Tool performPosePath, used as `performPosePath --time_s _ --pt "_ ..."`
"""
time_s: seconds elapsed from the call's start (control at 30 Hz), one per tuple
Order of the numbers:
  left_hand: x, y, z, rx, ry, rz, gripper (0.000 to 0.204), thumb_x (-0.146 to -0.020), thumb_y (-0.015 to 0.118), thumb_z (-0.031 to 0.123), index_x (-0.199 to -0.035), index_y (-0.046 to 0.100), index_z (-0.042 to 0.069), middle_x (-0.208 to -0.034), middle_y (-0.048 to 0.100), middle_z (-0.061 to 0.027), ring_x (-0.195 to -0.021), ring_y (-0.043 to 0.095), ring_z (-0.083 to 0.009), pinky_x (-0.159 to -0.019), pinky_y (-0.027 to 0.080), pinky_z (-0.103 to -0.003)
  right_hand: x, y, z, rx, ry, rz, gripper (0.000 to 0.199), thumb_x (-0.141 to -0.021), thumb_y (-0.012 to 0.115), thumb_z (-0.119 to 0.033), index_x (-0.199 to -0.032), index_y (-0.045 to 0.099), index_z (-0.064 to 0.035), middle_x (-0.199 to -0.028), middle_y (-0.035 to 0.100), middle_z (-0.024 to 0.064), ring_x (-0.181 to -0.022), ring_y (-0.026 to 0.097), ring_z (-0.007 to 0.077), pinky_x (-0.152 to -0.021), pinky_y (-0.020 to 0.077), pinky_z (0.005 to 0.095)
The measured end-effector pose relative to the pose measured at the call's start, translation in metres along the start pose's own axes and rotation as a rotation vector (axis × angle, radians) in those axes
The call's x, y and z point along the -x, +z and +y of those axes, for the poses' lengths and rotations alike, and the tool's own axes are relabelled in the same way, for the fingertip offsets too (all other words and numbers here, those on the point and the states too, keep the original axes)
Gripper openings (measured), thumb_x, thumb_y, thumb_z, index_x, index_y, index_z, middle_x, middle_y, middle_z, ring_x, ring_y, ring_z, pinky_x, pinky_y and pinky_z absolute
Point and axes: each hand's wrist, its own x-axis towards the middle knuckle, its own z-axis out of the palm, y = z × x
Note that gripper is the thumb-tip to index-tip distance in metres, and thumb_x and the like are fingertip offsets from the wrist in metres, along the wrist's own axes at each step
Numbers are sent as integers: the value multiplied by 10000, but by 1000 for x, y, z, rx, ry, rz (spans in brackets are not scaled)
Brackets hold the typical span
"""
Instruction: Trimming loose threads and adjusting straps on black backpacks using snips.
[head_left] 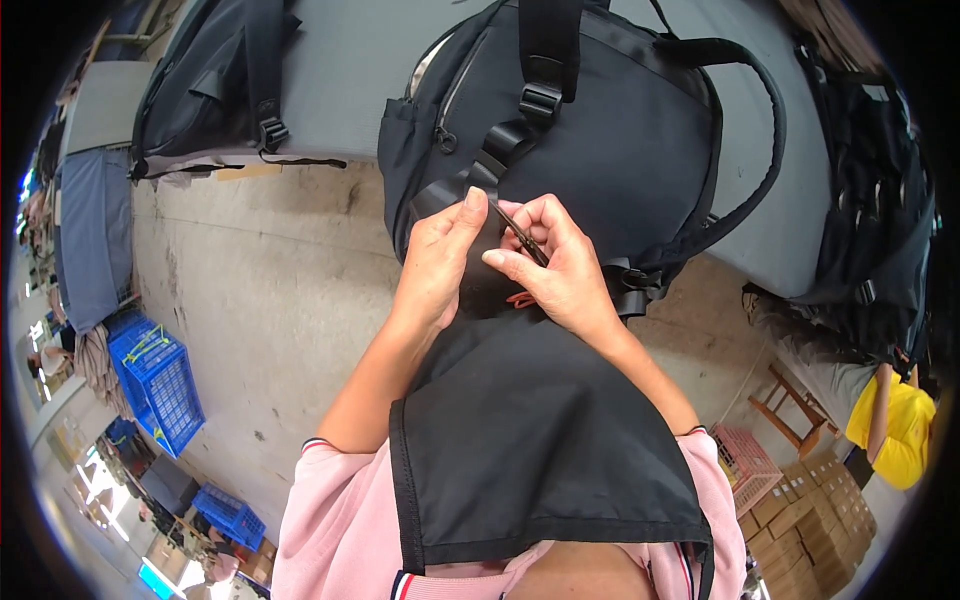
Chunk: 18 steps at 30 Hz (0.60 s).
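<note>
A black backpack lies on the grey work table in front of me. Its webbing strap runs down from a black plastic buckle to my fingers. My left hand is closed on this strap, thumb pointing up. In my right hand is a slim dark pointed tool, perhaps snips or tweezers, tip close to the strap by the left thumb. The fingers partly cover the tool, so its exact kind is hidden. Something orange, like a loop, shows below the right hand.
Another black bag lies at the table's far left, and several hang or pile at the right. Blue crates stand on the floor at left. A wooden stool, cartons and a person in yellow are at right.
</note>
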Motion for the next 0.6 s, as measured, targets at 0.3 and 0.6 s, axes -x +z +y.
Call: performPosePath --time_s 0.3,0.6 --pt "36 4 8 -47 -99 -226 374 -935 538 241 -1197 482 -20 -1089 602 -139 -941 612 -185 -823 489 -309 -9 -9 -6 -326 -44 191 160 -822 644 -12 -917 525 -63 -805 522 -27 -713 478 25 -648 417 174" --pt "41 9 15 -49 32 -67 247 -889 600 97 -1090 506 -11 -927 620 -73 -783 602 -97 -666 510 -234 6 -22 -15 541 -459 253 275 -755 677 -75 -1001 563 -37 -864 549 93 -626 585 200 -558 481 282"
